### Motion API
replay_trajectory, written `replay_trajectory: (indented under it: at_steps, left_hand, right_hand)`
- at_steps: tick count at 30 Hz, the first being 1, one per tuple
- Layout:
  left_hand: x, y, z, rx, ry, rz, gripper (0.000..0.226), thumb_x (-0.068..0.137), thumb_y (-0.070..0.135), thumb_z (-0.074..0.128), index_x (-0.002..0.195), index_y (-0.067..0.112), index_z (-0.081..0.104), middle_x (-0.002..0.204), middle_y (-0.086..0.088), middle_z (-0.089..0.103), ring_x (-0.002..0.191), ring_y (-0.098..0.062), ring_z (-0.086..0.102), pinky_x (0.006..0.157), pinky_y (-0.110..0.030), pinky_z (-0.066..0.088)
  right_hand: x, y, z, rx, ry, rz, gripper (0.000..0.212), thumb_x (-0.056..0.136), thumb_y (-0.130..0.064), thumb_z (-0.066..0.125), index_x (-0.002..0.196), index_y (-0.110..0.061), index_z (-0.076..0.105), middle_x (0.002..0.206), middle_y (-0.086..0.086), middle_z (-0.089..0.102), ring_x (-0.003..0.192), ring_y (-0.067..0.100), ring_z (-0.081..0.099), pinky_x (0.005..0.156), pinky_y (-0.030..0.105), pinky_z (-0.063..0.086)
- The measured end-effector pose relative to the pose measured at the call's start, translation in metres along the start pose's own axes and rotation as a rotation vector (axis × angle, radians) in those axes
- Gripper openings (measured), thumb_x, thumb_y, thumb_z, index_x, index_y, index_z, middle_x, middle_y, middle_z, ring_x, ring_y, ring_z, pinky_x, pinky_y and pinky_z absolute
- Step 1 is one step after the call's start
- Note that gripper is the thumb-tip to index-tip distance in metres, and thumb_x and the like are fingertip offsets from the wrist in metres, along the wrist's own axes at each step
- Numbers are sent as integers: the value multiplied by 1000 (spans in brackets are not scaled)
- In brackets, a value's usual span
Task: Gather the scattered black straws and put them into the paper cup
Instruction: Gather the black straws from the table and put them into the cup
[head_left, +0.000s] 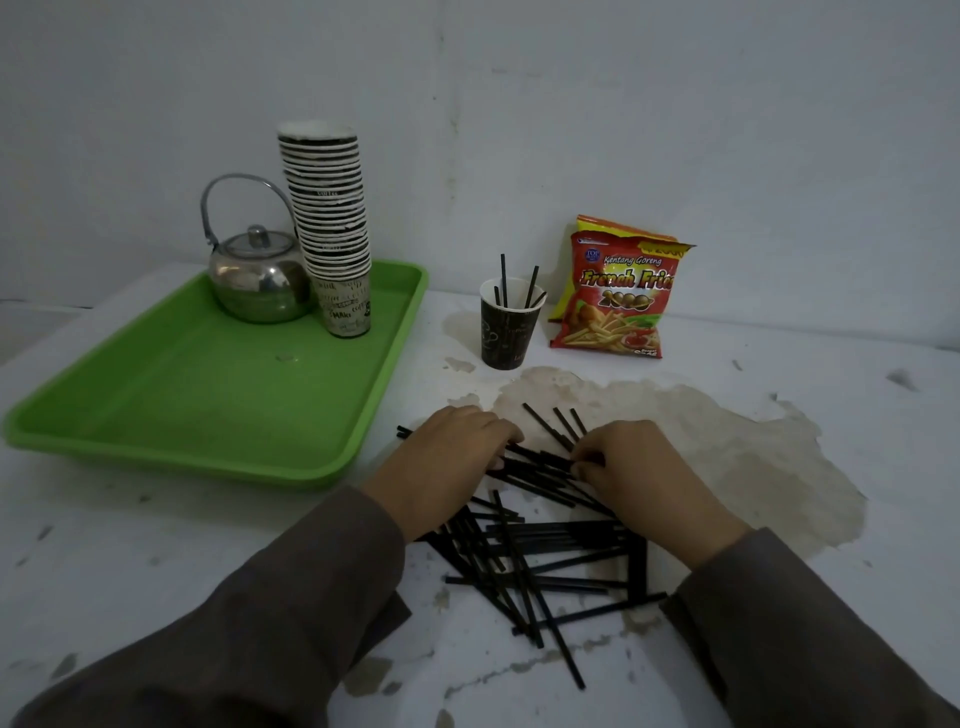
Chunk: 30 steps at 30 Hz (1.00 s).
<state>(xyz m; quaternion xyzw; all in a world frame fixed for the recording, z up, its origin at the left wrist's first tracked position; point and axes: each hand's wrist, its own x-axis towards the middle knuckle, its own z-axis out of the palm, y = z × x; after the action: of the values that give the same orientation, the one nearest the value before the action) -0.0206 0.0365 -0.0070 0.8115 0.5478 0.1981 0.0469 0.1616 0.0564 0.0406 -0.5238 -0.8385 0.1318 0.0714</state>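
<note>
Left hand lies palm down, fingers together, on the far edge of the scattered black straws on the white table; right hand curls its fingertips onto the same straws, grip not discernible; paper cup stands upright beyond, a few straws inside, just beside a snack bag.

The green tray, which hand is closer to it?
Left. The left hand lies on the straws just beside the green tray; the right hand is farther right.
</note>
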Motion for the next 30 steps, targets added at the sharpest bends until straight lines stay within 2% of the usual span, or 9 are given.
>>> replay_trajectory:
  at_steps: [3, 7, 12, 15, 17, 19, 24, 27, 30]
  left_hand:
    - [-2, 1, -5, 2, 48, 9, 24, 87, 5, 54, 108, 14, 62, 99, -8, 62, 93, -23, 53, 80, -32, 42]
    - [-2, 5, -14, -94, 53, -63, 22, 89, 8, 50, 107, 14, 62, 101, -6, 59, 96, -17, 51, 75, -14, 30]
    - [-5, 1, -24, -80, 79, -43, 27, 89, 7, 52, 113, 15, 62, 100, -5, 58, 96, -16, 51, 76, -19, 33]
    - [-4, 1, -28, -111, 139, -57, 24, 89, 8, 53, 110, 13, 64, 99, -5, 59, 94, -17, 53, 76, -19, 35]
    - [-4, 3, -31, -168, 208, -88, 22, 88, 11, 55, 108, 13, 65, 97, -2, 60, 89, -14, 53, 74, -12, 36]
    - [-3, 6, -34, -267, 280, -125, 19, 86, 12, 58, 103, 14, 67, 97, 1, 63, 86, -8, 56, 74, -4, 37]
    - [0, 16, -41, -714, 325, -285, 16, 82, 13, 65, 94, 20, 71, 90, 8, 71, 81, -1, 64, 73, -10, 48]
    - [3, 23, -45, -957, 331, -342, 13, 82, 12, 65, 91, 16, 72, 88, 8, 73, 82, -2, 67, 69, -8, 48]
    - [5, 25, -50, -953, 358, -331, 13, 83, 16, 63, 91, 19, 73, 94, 5, 72, 86, 1, 64, 70, -5, 45]
  right_hand:
    - [1, 8, -7, 139, 46, 23, 13, 84, -17, 61, 93, -16, 70, 95, 3, 68, 83, 14, 58, 70, 18, 41]
    - [-1, 15, -14, 338, -28, 71, 6, 82, -16, 64, 83, -21, 68, 67, -6, 63, 57, 5, 56, 46, 7, 38]
    - [0, 20, -16, 349, -145, 87, 20, 84, -12, 61, 101, -20, 68, 75, -4, 65, 67, 6, 58, 57, 13, 41]
    - [0, 19, -17, 347, -204, 86, 18, 87, -11, 55, 98, -19, 67, 74, 0, 65, 61, 7, 58, 50, 9, 45]
    - [-1, 19, -19, 378, -225, 76, 17, 89, -8, 51, 90, -18, 64, 71, 2, 64, 55, 6, 57, 45, 8, 45]
    - [-3, 18, -21, 513, -234, 71, 19, 90, -5, 48, 83, -14, 63, 67, 0, 64, 50, 2, 57, 45, 10, 46]
    - [-1, 10, -23, 1119, -168, 61, 19, 88, 5, 46, 96, -1, 63, 72, 8, 69, 63, 13, 63, 59, 18, 53]
    - [3, 3, -24, 1135, -93, 5, 20, 86, 2, 52, 91, -9, 69, 71, 0, 74, 66, 1, 66, 55, 5, 46]
    - [9, 1, -26, 1148, -71, -4, 20, 84, -1, 54, 85, -14, 70, 75, 2, 76, 65, 0, 65, 50, 8, 44]
